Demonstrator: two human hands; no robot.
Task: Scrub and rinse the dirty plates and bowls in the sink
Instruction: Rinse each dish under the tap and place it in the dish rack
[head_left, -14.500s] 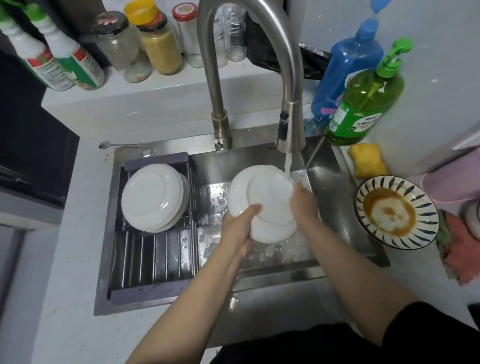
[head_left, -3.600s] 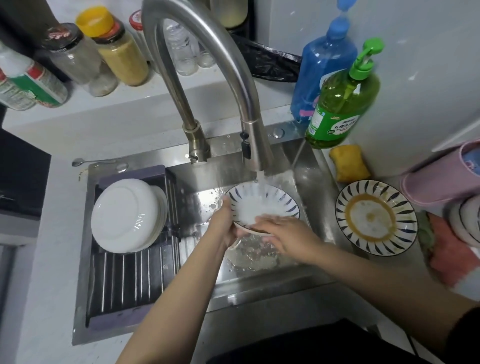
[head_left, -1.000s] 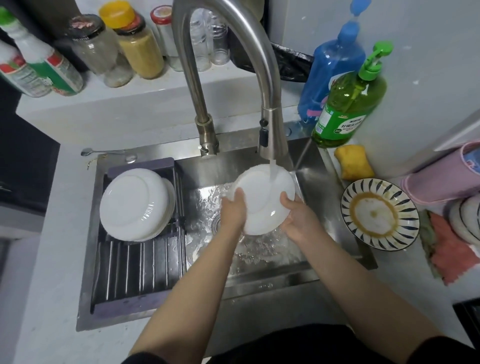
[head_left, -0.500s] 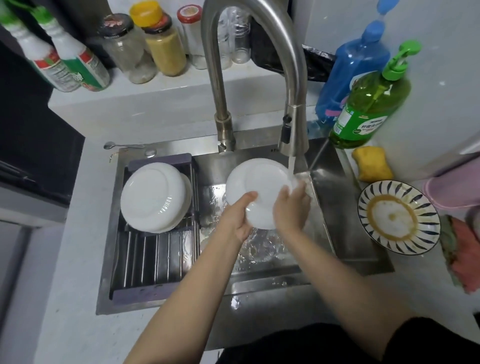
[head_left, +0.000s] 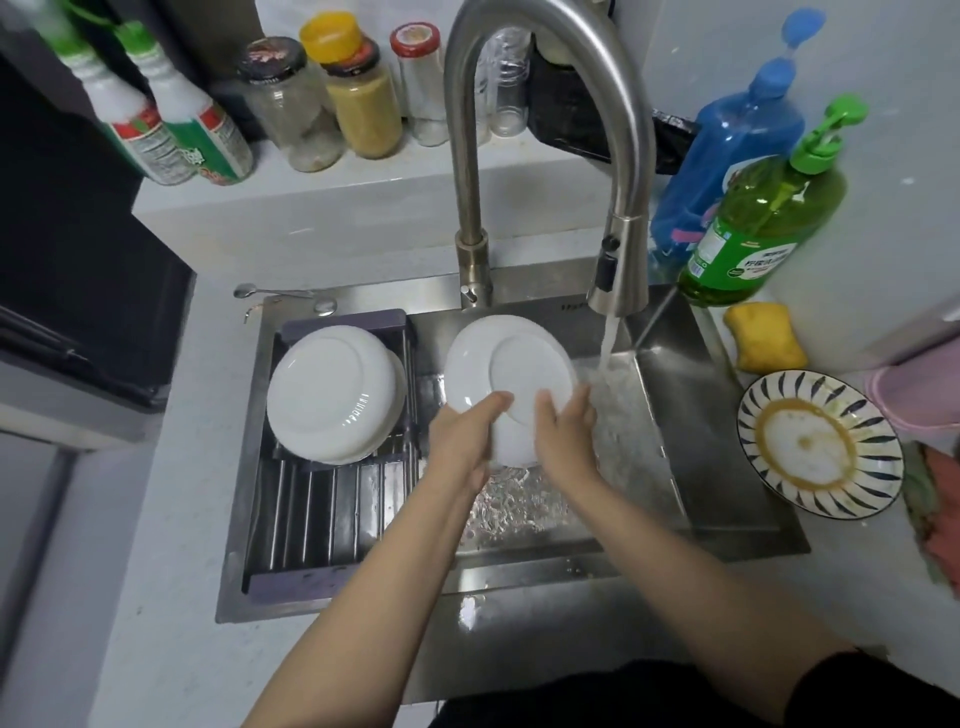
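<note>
Plate: I see a white plate (head_left: 511, 371) held tilted over the sink (head_left: 717, 457), its underside and foot ring facing me, just left of the water stream (head_left: 607, 345)
Left hand: my left hand (head_left: 464, 441) grips the plate's lower left edge, fingers curled round the rim
Right hand: my right hand (head_left: 566, 434) holds the lower right edge, thumb laid on the underside; the other fingers are behind the plate, so I cannot tell how they lie
Faucet: the arched steel faucet (head_left: 621, 260) runs water into the basin right of the plate
Rack: a stack of white dishes (head_left: 332, 395) lies upside down on the drying rack (head_left: 311, 519) over the sink's left side
Dirty bowl: a striped bowl (head_left: 821, 444) with brown residue sits on the counter right of the sink
Counter: a yellow sponge (head_left: 763, 338) and a green soap bottle (head_left: 763, 223) stand behind that bowl
</note>
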